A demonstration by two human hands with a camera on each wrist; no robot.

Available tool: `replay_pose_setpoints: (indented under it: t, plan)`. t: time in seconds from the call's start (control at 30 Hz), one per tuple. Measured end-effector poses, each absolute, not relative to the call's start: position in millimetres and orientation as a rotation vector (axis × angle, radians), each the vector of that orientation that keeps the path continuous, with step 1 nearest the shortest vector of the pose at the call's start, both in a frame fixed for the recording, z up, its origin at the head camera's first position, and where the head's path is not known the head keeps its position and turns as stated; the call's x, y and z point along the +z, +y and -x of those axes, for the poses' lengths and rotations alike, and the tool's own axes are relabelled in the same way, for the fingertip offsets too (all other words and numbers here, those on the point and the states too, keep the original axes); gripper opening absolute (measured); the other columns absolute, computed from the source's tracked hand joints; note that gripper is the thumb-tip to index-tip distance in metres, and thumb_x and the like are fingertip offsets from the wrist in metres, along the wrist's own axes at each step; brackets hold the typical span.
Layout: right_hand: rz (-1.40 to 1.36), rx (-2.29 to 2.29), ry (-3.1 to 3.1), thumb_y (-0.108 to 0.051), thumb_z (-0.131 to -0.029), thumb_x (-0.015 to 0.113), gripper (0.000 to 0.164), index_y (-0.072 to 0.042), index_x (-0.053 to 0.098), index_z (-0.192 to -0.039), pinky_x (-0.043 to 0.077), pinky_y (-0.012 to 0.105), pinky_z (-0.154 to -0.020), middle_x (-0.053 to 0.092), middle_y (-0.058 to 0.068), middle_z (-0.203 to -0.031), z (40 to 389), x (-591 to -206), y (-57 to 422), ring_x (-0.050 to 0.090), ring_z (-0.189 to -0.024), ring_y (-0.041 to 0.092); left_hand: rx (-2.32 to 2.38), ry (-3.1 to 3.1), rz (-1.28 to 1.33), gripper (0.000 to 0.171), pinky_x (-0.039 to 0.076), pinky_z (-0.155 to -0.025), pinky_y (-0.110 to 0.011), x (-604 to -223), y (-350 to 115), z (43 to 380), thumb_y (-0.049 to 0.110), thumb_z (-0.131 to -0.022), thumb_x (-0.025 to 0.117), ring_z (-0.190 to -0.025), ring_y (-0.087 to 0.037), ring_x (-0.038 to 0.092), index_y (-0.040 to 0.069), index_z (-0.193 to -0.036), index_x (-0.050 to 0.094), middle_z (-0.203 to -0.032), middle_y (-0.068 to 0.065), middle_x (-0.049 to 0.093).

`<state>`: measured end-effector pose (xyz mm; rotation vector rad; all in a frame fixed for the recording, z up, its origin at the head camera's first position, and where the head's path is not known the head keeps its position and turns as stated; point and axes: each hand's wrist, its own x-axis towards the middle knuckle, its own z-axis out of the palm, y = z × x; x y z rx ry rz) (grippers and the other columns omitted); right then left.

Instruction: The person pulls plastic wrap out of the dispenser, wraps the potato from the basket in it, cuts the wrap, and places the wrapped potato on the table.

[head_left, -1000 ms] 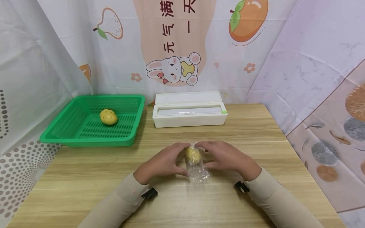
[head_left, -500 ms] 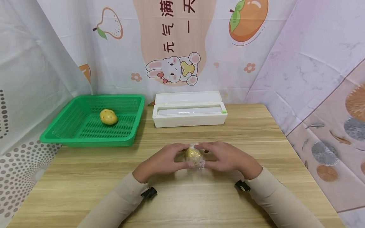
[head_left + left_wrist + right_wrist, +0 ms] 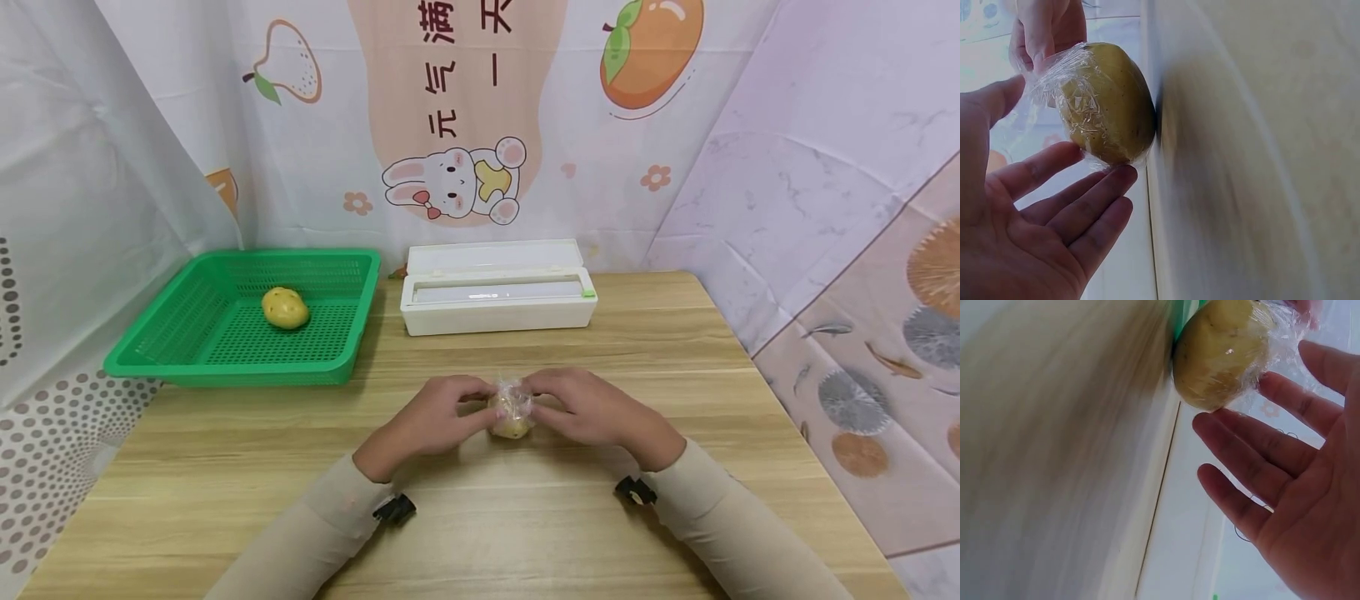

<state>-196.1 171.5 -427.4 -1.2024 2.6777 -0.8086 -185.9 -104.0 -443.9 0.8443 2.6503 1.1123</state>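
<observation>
A yellow potato (image 3: 513,431), partly covered in clear cling film (image 3: 513,397), sits on the table between both hands. From its left side, my left hand (image 3: 429,417) holds the film, the thumb on top and the fingertips at the potato's side. My right hand (image 3: 600,408) holds the film in the same way from the right. In the left wrist view the film (image 3: 1079,94) is bunched and crinkled on one side of the potato (image 3: 1122,100). The right wrist view shows the right little finger (image 3: 1229,497) apart from the potato (image 3: 1219,356).
At the back left stands a green plastic basket (image 3: 225,369) with another potato (image 3: 285,308) inside. A white cling film dispenser box (image 3: 498,318) with its lid raised stands at the back middle. The wooden table (image 3: 510,533) meets a printed curtain (image 3: 600,200) behind.
The loose film on the near side of the potato has been lifted and folded over its top. Both thumbs have moved up and inward with it. The basket and box have not moved.
</observation>
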Motion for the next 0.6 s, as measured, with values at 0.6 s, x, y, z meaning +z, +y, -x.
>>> replay_pose_setpoints:
  t: [0.6]
  plan:
    - [1.025, -1.043, 2.59, -0.044, -0.094, 0.076, 0.019, -0.037, 0.076, -0.112, 0.053, 0.044, -0.102, 0.069, -0.017, -0.12, 193.5, -425.4, 164.7, 0.063, -0.117, 0.008, 1.239, 2.709, -0.764, 0.014, 0.053, -0.104, -0.043, -449.0, -96.6, 182.5, 0.036, -0.091, 0.081, -0.121, -0.015, 0.065, 0.025, -0.099, 0.075, -0.121, 0.007, 0.071]
